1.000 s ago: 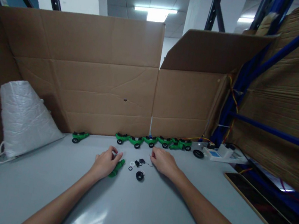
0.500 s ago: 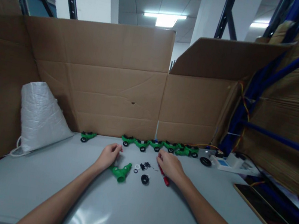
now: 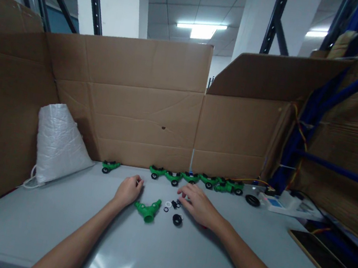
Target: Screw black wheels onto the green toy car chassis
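Observation:
My left hand point(image 3: 128, 191) rests on the table with its fingers curled closed. Whatever they hold, if anything, is hidden. Just to its right lies a green plastic toy part point(image 3: 149, 211) with a round open end. My right hand point(image 3: 197, 205) hovers over or touches the small black parts point(image 3: 174, 204), its fingers stretched and apart. Beside these are a white ring point(image 3: 168, 204), a small black ring point(image 3: 166, 210) and a black wheel point(image 3: 177, 220). Under my right wrist only a bit of a red-handled tool point(image 3: 204, 227) shows.
Several green toy vehicles point(image 3: 172, 178) line the back of the table, with one point(image 3: 110, 166) apart at left. A white wrapped bag point(image 3: 61, 147) stands at the left. At the right are a black ring point(image 3: 252, 201), a power strip point(image 3: 290, 205) and a dark panel point(image 3: 322, 261). Cardboard walls point(image 3: 141, 114) enclose the table.
My right hand has moved left from the red-handled tool to the small black parts, its fingers spreading. My left hand stays near the green part, fingers curled in more. The view has shifted slightly.

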Available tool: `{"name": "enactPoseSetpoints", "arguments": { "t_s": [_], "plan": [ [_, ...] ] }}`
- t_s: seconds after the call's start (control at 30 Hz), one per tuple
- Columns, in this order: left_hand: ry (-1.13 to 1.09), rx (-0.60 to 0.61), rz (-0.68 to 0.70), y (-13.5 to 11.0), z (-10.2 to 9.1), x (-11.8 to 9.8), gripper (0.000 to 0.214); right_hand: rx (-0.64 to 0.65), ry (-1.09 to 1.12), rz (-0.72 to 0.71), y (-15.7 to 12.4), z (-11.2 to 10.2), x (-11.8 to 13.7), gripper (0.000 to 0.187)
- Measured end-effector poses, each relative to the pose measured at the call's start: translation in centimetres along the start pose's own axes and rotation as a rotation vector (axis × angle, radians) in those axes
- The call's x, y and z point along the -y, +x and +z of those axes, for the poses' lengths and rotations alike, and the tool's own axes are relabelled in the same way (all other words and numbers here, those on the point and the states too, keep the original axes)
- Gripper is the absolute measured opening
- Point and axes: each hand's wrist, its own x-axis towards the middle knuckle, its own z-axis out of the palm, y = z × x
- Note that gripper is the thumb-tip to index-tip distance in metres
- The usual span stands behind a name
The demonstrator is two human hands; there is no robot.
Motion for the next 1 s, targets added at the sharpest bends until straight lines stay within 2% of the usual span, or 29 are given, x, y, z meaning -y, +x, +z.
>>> {"name": "enactPoseSetpoints", "arguments": {
  "t_s": [0.3, 0.53, 0.73, 0.87, 1.0],
  "plan": [
    [0.124, 0.036, 0.014, -0.9, -1.0, -1.0, 0.025, 0.124, 0.060, -0.049, -0.1, 0.4, 1.5, 0.024],
    [0.138, 0.036, 0.030, -1.0, -1.0, -1.0, 0.022, 0.113, 0.021, -0.020, -0.1, 0.7, 1.1, 0.016],
    [0.095, 0.042, 0.046, -1.1, -1.3, -1.5, 0.032, -0.046, 0.019, 0.020, 0.4, 0.1, 1.3, 0.024],
    [-0.098, 0.014, 0.238, -2.1, -1.5, -3.2, 0.045, -0.228, 0.221, 0.072, 0.8, -0.1, 1.5, 0.028],
    [-0.146, 0.098, 0.379, -3.7, -1.9, -5.2, 0.050, -0.347, 0.501, 0.201, 1.6, 0.3, 0.8, 0.040]
  ]
}}
